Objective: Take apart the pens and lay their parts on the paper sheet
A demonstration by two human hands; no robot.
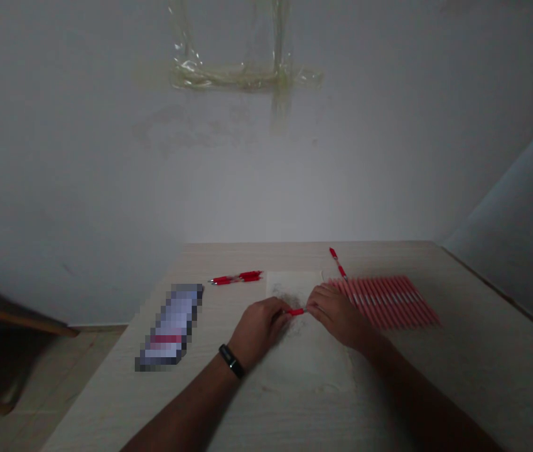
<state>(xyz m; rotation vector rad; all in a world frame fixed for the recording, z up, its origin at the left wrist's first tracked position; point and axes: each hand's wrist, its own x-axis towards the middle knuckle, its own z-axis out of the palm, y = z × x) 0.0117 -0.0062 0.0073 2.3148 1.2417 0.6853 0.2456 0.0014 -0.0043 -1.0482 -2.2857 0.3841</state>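
Between my two hands lies a red pen point(297, 311), its red grip section showing and a bit of silver at its right end. My left hand point(262, 321) pinches its left end, thumb and fingers closed. The closed fingers of my right hand point(334, 311) are at its silver end. The rest of the pen is hidden by my fingers. Both hands are above a pale sheet point(308, 364) with dark smudges. Just right of my right hand, a row of several red pens point(395, 301) lies side by side, somewhat blurred.
Red pens point(235, 278) lie together at the back left. A single red pen point(338, 263) lies slanted behind the row. A pixelated flat object point(172, 323) is on the table's left side. The wall point(365, 157) rises behind the table. A dark wristband point(231, 361) circles my left wrist.
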